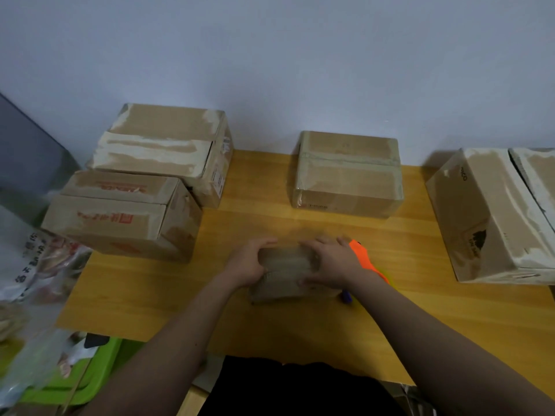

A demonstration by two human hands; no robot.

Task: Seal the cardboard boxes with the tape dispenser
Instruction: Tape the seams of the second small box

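Brown, small cardboard box (285, 273) sits near the middle of the wooden counter (144, 295), gripped by the left hand (247, 261) and right hand (329, 261), fingers curled over it. Orange tape dispenser (365, 259) lies just right.

You are sitting at a wooden table (405, 319) that is standing against a plain pale wall (270, 55). Dim light is falling on it. A green tray (99, 364) is lying low at your left.

My wooden table (390, 319) stands against a pale wall (270, 55), with a green tray (99, 364) and plastic bags (33, 265) beside it.
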